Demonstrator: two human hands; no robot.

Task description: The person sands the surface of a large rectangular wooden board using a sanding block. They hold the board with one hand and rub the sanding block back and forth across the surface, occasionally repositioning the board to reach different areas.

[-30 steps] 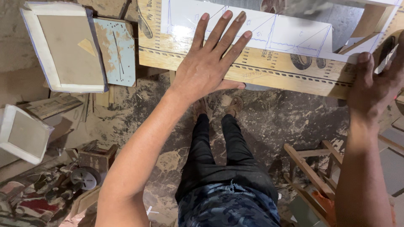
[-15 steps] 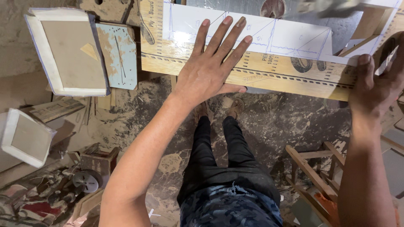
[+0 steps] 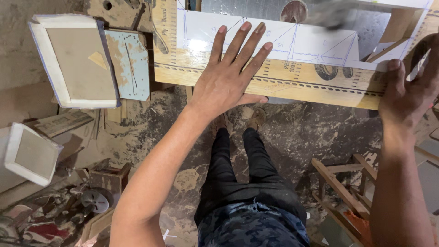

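At the far left two white-edged panels, one upper [image 3: 73, 59] and one lower [image 3: 29, 153], lie off the work, with a pale blue scrap board [image 3: 130, 64] just beside the upper one; none of these touch your piece. The plywood board [image 3: 292, 82] spans the top of the view from near centre-left to the right edge, with a white marked sheet [image 3: 315, 43] lying on its far half. Your left hand [image 3: 228, 75] rests flat on the board, palm down near its near edge, fingers spread wide and straight, the tips reaching onto the white sheet, the thumb tucked along the near edge; it grips nothing. The forearm runs up from lower left with the wrist nearly straight. Judged from this, the hold is sound: press straight down through the palm, not the fingertips, so board and sheet do not creep against each other. A blurred object [image 3: 334, 13] shows at the top beyond the sheet; I cannot tell what it is, so keep your fingertips well short of it. Your right hand [image 3: 407, 96] clasps the board's right end, thumb on top along the end, the other fingers curled round and partly out of view; a thin pale strip [image 3: 418, 66] lies against them, and I cannot tell whether it is held. A wooden frame [image 3: 343, 187] stands on the dusty floor [image 3: 297, 132] below right, near your leg.
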